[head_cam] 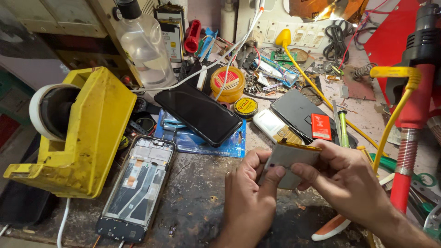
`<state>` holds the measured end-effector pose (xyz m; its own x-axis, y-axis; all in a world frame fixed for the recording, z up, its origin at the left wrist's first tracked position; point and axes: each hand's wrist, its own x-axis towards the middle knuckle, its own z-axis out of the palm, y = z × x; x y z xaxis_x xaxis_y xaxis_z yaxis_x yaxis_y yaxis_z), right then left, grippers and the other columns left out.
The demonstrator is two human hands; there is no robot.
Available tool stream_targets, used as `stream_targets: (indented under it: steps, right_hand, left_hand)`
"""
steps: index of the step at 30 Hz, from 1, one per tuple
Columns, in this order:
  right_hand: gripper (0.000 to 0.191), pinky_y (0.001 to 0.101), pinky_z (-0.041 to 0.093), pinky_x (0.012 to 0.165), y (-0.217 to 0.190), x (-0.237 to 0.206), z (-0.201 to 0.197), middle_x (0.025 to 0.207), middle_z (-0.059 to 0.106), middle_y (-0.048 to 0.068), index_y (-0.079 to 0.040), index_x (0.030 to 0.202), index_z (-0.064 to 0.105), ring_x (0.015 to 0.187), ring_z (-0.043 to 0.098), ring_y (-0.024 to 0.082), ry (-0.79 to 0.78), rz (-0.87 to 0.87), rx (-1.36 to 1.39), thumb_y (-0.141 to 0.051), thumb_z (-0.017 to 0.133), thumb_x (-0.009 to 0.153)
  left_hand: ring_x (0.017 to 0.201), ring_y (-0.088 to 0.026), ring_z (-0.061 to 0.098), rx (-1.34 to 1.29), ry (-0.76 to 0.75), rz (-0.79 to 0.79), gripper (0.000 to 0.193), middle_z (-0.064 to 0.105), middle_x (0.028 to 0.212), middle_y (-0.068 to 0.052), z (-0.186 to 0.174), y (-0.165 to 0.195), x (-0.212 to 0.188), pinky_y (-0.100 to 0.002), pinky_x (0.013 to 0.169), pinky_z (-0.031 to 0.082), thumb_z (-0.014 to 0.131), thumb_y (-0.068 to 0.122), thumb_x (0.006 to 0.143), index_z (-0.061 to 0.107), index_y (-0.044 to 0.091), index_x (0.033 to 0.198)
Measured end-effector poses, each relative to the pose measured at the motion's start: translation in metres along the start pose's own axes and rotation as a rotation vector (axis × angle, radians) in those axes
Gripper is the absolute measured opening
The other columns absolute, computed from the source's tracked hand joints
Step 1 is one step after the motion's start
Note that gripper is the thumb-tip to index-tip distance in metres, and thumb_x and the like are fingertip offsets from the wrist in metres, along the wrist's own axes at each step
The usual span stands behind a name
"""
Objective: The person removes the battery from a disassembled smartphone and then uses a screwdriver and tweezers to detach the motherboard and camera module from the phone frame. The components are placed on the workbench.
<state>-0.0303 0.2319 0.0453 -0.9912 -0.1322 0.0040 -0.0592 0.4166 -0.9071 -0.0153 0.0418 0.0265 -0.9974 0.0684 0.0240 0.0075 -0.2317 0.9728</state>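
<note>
Low in the frame's centre, the left hand [250,197] and right hand [342,177] pinch a flat, silvery battery [288,163] by its edges above the scuffed, dark workbench [202,197], right of an opened phone [138,186].

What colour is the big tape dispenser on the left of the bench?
Yellow, grimy in places; the tape dispenser shows plainly in the head view.

Both hands' fingers [275,177] hide the grey battery's [294,158] lower half.

Scuffed workbench [202,193], opened phone [136,187], yellow tape dispenser [87,133], perhaps solder tins [228,83]
</note>
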Motion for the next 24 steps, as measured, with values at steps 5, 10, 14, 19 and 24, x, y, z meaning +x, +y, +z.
stream_targets:
  steps: [5, 10, 14, 19, 24]
  right_hand:
    - [0.023, 0.0275, 0.061, 0.058, -0.006, 0.000, -0.003, 0.082, 0.077, 0.005, 0.003, 0.106, 0.073, 0.069, 0.070, 0.008, -0.139, -0.132, 0.035, -0.011, 0.073, 0.088]
    - [0.019, 0.0233, 0.054, 0.051, 0.000, -0.006, -0.003, 0.067, 0.068, -0.001, -0.004, 0.099, 0.073, 0.057, 0.064, 0.004, -0.073, -0.249, -0.198, -0.022, 0.067, 0.098]
    - [0.024, 0.0276, 0.046, 0.048, -0.002, -0.010, 0.000, 0.065, 0.054, 0.003, -0.004, 0.084, 0.073, 0.053, 0.052, 0.010, 0.053, -0.206, -0.314, -0.022, 0.066, 0.098]
    - [0.018, 0.0274, 0.043, 0.047, -0.011, -0.013, 0.008, 0.057, 0.057, 0.002, -0.003, 0.088, 0.070, 0.048, 0.053, 0.008, 0.200, -0.376, -0.385, -0.020, 0.065, 0.093]
    - [0.016, 0.0257, 0.050, 0.046, -0.012, 0.001, 0.008, 0.065, 0.067, -0.001, -0.003, 0.096, 0.072, 0.053, 0.058, 0.004, -0.032, -0.095, -0.063, -0.016, 0.064, 0.092]
  left_hand:
    - [0.076, -0.005, 0.074, 0.133, -0.018, -0.035, 0.017, 0.080, 0.087, -0.005, -0.010, 0.018, 0.000, -0.024, 0.065, 0.059, 0.074, 0.012, 0.087, 0.070, 0.001, 0.101]
    - [0.075, -0.004, 0.068, -0.068, -0.030, 0.028, 0.014, 0.077, 0.086, -0.004, -0.011, 0.013, 0.011, -0.022, 0.068, 0.057, 0.074, 0.011, 0.091, 0.071, 0.001, 0.099]
    - [0.069, -0.003, 0.059, -0.016, -0.020, 0.022, 0.011, 0.069, 0.079, 0.000, -0.002, 0.005, 0.003, -0.022, 0.060, 0.049, 0.071, 0.012, 0.095, 0.064, 0.004, 0.096]
    - [0.066, -0.003, 0.057, 0.123, 0.014, 0.139, 0.012, 0.065, 0.075, 0.002, 0.003, 0.001, 0.005, -0.022, 0.059, 0.050, 0.068, 0.013, 0.097, 0.059, 0.006, 0.094]
    - [0.074, -0.005, 0.057, -0.229, 0.055, 0.144, 0.012, 0.066, 0.088, -0.002, 0.002, -0.007, 0.018, -0.023, 0.066, 0.049, 0.066, 0.013, 0.101, 0.060, 0.003, 0.105]
